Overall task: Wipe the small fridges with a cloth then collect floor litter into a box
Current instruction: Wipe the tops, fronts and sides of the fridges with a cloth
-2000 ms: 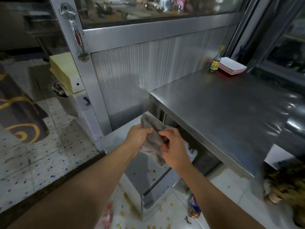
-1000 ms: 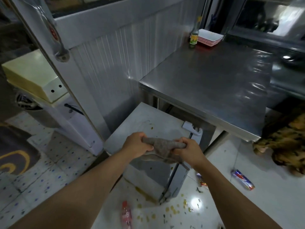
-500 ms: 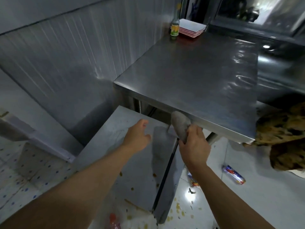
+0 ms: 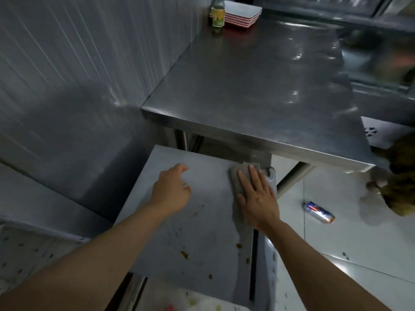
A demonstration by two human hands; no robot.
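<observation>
A small grey fridge (image 4: 175,248) stands below the steel table, and its flat top carries brown stains and crumbs. My right hand (image 4: 257,198) lies flat with straight fingers on a grey cloth (image 4: 237,176) at the top's far right corner, pressing it down. My left hand (image 4: 171,189) hovers over the middle of the fridge top, fingers relaxed and holding nothing. A crushed silver, red and blue can (image 4: 318,212) lies on the white floor to the right of the fridge.
A steel table (image 4: 258,86) overhangs the fridge's far edge, with a bottle (image 4: 217,14) and stacked red-and-white trays (image 4: 243,13) at its back. A ribbed metal wall (image 4: 67,75) runs along the left. A brown patterned bundle (image 4: 399,182) sits at the right edge. Small scraps dot the floor.
My right hand brought the cloth down from under the table edge and now presses it flat on the fridge top. My left hand stays over the top. The view has moved closer.
</observation>
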